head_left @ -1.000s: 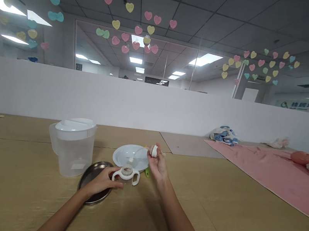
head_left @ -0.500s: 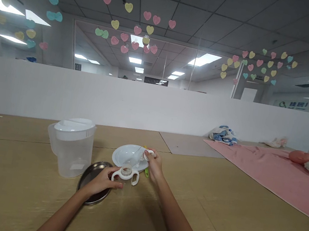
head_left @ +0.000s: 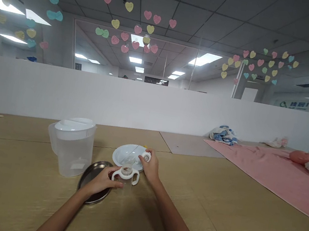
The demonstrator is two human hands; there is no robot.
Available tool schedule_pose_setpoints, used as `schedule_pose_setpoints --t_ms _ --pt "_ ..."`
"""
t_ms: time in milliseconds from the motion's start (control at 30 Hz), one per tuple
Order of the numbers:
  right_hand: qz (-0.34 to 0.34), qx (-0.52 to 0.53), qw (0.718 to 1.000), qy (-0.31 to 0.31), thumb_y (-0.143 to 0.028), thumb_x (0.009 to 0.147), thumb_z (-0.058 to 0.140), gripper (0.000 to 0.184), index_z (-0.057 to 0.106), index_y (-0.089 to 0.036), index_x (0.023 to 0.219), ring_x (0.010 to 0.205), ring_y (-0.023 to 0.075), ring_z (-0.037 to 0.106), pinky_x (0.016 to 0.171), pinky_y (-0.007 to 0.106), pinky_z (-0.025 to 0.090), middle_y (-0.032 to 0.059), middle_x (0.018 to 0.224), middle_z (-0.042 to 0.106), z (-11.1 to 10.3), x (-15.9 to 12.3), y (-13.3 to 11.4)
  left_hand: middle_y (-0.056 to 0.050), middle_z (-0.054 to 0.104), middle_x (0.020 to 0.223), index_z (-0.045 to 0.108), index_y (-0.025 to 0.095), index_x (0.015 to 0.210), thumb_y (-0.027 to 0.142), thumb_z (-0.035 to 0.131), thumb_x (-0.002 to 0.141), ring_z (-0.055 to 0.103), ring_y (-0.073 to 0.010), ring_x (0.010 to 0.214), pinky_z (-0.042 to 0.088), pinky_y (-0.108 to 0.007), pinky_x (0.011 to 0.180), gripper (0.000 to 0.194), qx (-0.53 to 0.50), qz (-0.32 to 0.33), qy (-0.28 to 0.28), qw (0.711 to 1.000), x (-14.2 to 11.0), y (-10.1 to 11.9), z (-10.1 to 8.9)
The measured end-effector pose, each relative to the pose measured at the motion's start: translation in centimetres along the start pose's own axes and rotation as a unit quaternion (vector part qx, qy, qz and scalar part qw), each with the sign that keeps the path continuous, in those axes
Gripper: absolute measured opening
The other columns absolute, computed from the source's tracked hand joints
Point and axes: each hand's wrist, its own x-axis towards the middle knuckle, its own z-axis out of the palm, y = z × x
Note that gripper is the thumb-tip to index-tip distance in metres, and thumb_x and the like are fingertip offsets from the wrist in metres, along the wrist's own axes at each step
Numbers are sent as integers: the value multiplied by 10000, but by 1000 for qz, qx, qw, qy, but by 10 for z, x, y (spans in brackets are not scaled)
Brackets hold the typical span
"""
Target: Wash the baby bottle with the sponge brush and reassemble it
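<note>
My left hand (head_left: 104, 181) is closed around a clear baby bottle (head_left: 125, 183) with a white two-handled collar. The bottle stands upright with its mouth uncovered. In my right hand (head_left: 150, 167) is a white bottle cap (head_left: 146, 156), pinched by the fingers and tilted so its round opening faces me. This hand is above the right rim of a white bowl (head_left: 119, 153), behind the bottle. Clear items lie in the bowl, too indistinct to name. A round steel tray (head_left: 88, 177) sits beside and partly under my left hand.
A translucent lidded pitcher (head_left: 74, 149) stands left of the tray. To the right, a pink cloth (head_left: 274, 173) covers the table, with a doll (head_left: 303, 157) lying on it. A crumpled blue-and-white cloth (head_left: 223, 135) rests near the wall. The table's front edge runs along the right.
My right hand has shifted slightly left and turned the cap so its opening faces me. A green piece beside the bowl is now hidden behind that hand. The left hand stays on the bottle.
</note>
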Motion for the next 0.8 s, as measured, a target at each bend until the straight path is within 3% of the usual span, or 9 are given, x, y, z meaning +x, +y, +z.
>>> schedule_pose_setpoints --t_ms 100,333,800 --pt "-13 12 1000 14 -340 648 636 270 563 -178 851 821 202 561 758 314 420 56 889 618 0 1 0 -76 644 1103 625 151 1087 259 764 519 564 -246 981 398 -346 904 595 -7 0 -6 1000 1 -2 -1" --pt "-4 51 998 -30 -413 706 599 257 624 -172 790 747 190 568 715 289 413 46 792 644 2 0 -5 -92 638 1107 614 139 1105 287 773 517 556 -253 985 390 -361 908 627 -7 10 -14 1000 2 -5 -1" --pt "14 107 994 29 -438 661 639 292 589 -156 604 572 128 445 566 232 335 -2 592 551 0 2 -6 -86 644 1095 633 148 1079 286 761 520 559 -253 967 409 -352 881 590 14 6 3 1000 1 -3 -1"
